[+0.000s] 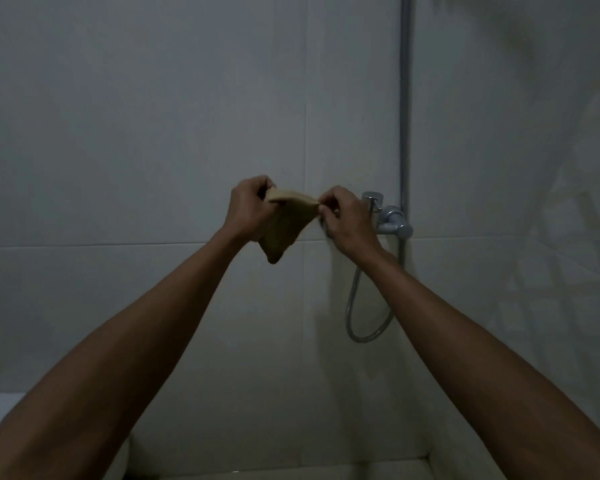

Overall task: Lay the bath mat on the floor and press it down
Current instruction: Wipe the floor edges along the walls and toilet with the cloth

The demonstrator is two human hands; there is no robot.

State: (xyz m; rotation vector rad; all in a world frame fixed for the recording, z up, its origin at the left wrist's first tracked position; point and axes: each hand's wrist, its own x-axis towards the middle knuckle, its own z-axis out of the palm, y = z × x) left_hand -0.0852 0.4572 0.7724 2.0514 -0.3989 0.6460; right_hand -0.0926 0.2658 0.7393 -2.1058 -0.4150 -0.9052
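Before wall, hands (293, 211) gripping mat (284, 223)

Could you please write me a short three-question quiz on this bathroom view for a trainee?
1. True or false: the bath mat already lies flat on the floor.
2. Which hands hold the mat? A) left hand only B) right hand only C) both
3. Fill in: the shower hose hangs in a loop below the ____ on the tiled wall.

Key
1. False: it is held up in the air, folded, in front of the wall.
2. C: each hand grips an upper corner.
3. Shower mixer tap.
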